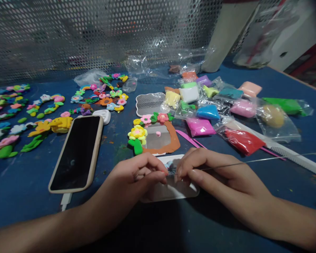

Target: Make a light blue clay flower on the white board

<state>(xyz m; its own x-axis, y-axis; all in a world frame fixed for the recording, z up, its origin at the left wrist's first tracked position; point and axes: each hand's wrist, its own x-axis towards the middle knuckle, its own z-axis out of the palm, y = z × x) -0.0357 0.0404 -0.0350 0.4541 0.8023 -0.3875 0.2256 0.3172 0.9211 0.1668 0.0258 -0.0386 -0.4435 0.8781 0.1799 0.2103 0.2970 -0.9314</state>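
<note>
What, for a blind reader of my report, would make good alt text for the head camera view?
A right hand pinches a long thin wire, its end reaching a left hand, above a white rectangular piece on a blue table. Nearby lie a clay-flower frame, a phone in a beige case and bagged coloured modelling clay.

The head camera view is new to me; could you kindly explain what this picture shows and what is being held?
No machine appears here: this single picture comes from a camera worn on a person's head, looking forward and down at their own two hands. The right hand pinches a thin straight wire, and the left hand is close beside it, above a white rectangular plate. On the blue table lie a phone in a beige case, colourful clay flowers and bagged modelling clay.
</note>
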